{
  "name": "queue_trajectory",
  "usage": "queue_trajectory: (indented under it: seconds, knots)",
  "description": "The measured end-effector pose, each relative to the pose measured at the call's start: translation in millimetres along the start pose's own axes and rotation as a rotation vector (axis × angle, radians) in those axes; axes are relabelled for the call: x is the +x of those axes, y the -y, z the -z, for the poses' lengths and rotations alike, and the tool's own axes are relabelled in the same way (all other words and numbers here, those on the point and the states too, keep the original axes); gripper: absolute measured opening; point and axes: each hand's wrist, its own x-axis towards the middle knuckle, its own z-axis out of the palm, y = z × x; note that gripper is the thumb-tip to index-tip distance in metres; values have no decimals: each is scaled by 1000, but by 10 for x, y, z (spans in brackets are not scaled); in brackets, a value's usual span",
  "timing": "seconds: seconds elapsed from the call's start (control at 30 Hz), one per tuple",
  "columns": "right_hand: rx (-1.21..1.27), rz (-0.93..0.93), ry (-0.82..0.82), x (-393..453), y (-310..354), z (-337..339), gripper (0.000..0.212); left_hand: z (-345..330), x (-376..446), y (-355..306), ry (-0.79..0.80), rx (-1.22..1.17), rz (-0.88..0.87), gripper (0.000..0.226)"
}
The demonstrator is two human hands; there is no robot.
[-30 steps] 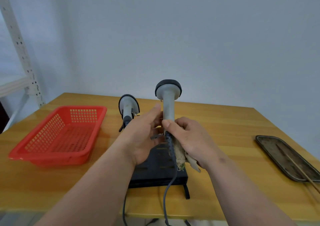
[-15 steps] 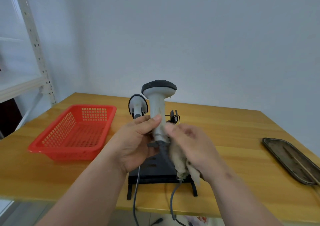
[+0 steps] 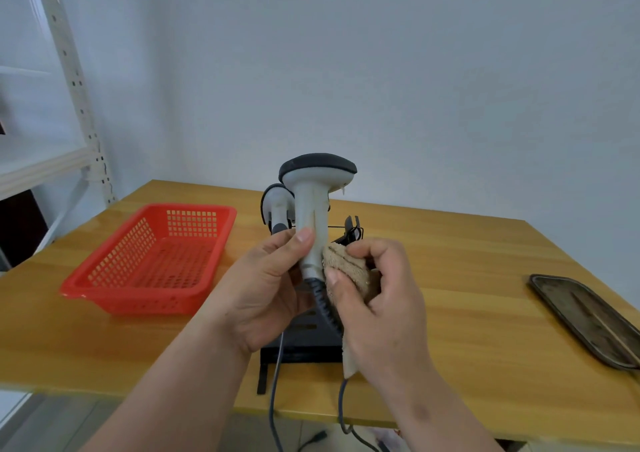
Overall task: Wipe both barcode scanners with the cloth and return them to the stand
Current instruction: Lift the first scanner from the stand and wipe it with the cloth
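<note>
The grey scanner (image 3: pixel 313 209) stands upright in the air just above the black stand (image 3: pixel 304 339), its dark-capped head on top and its handle pointing down. The left hand (image 3: pixel 266 292) grips the lower handle, thumb pressed on the near face and the other fingers curled round behind it. The right hand (image 3: pixel 377 299) pinches a beige cloth (image 3: pixel 346 271) between thumb and curled fingers and holds it against the right side of the handle, just above where the ribbed cable (image 3: pixel 323 308) leaves the base. The wiping of this scanner looks to be under way, with the head not yet reached. It should be light and stiff, a smooth plastic shell that could slip under a loose hold, so the narrow handle is the best place to take it, leaving the head free for the soft cloth, which folds easily round curves. The cable trails down past the stand and over the table edge and may tug when the scanner turns. The second scanner (image 3: pixel 277 205) sits in the stand just behind and left of the held one. Left of the stand lies a red basket (image 3: pixel 152 261) on the wooden table (image 3: pixel 467 278); well to the right of the stand rests a dark tray (image 3: pixel 588 320). A metal shelf post (image 3: pixel 74 88) rises far left of the stand.
</note>
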Motion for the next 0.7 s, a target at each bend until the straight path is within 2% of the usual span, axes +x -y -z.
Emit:
queue_trajectory:
  seconds: [0.1, 0.17, 0.23, 0.33, 0.43, 0.53, 0.7]
  knots:
    - [-129, 307, -19, -13, -49, -15, 15, 4, -7, 9, -11, 17, -23, 43]
    - [-186, 430, 14, -19, -86, -4, 14, 8, -9, 8, -32, 28, -39, 44]
    - [-234, 440, 46, -13, -153, 33, 15, 23, -13, -5, -43, 12, -54, 47]
    - [-218, 398, 31, -24, -191, 85, 19, 43, -19, -29, -48, -1, -78, 39]
    - [-240, 478, -10, 14, -63, 40, 17, -8, -35, -24, -28, 76, -89, 40]
    - [-285, 554, 19, 48, -24, 37, 19, -60, -60, -23, -43, 130, -120, 40]
    - [-234, 465, 0, 7, -138, 127, 16, -52, -84, -69, -93, 152, -147, 41]
